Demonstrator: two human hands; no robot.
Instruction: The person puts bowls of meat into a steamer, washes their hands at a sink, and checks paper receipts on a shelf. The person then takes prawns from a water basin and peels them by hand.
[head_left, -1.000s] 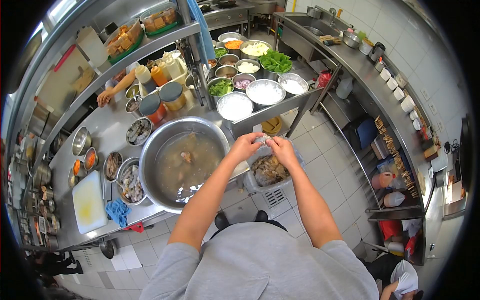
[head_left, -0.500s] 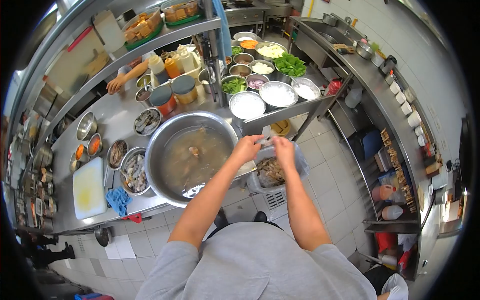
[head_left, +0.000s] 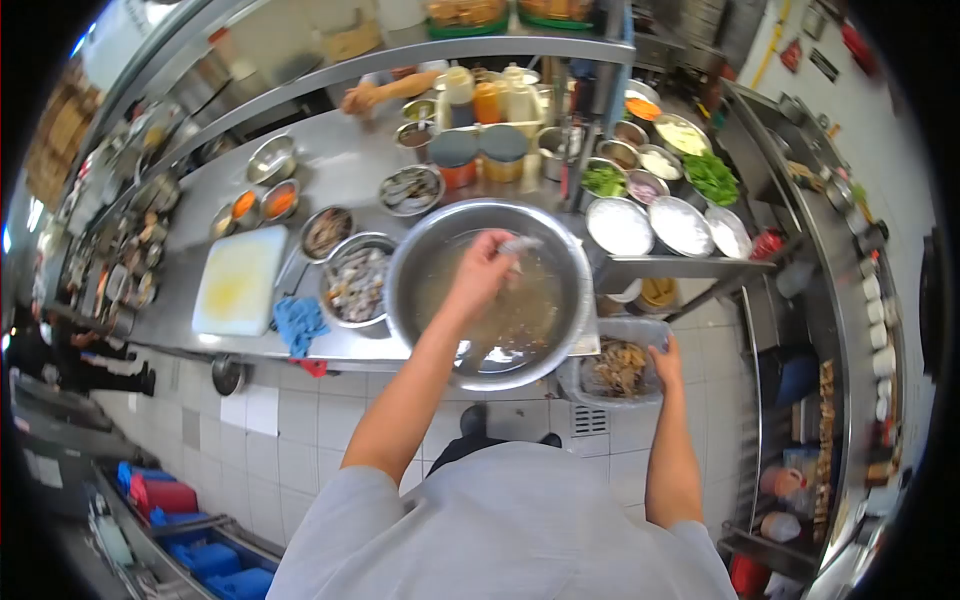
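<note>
Pinched in the fingers of my left hand (head_left: 484, 270) is a small greyish shrimp (head_left: 522, 244), somewhat blurred. That hand is above the large metal basin (head_left: 418, 368) of cloudy water. My right hand (head_left: 665, 362) is at the right rim of a lined plastic bin (head_left: 592, 394), its fingers apart, with nothing visible in it. Brownish shells (head_left: 622, 368) lie inside this bin. Left of the basin stands a metal bowl of grey shrimp (head_left: 358, 284), and a smaller bowl of brownish pieces (head_left: 327, 232) is beside it.
A white cutting board (head_left: 240, 280) and a blue cloth (head_left: 299, 324) lie on the steel counter at left. Sauce tubs (head_left: 455, 158) stand behind the basin. Bowls of white powder (head_left: 620, 227) are at right. Another person's hands (head_left: 364, 96) rest across the counter.
My hands have separated. The left hand has gone left over the basin with the shrimp, while the right has lowered to the bin's right side. The view has turned left.
</note>
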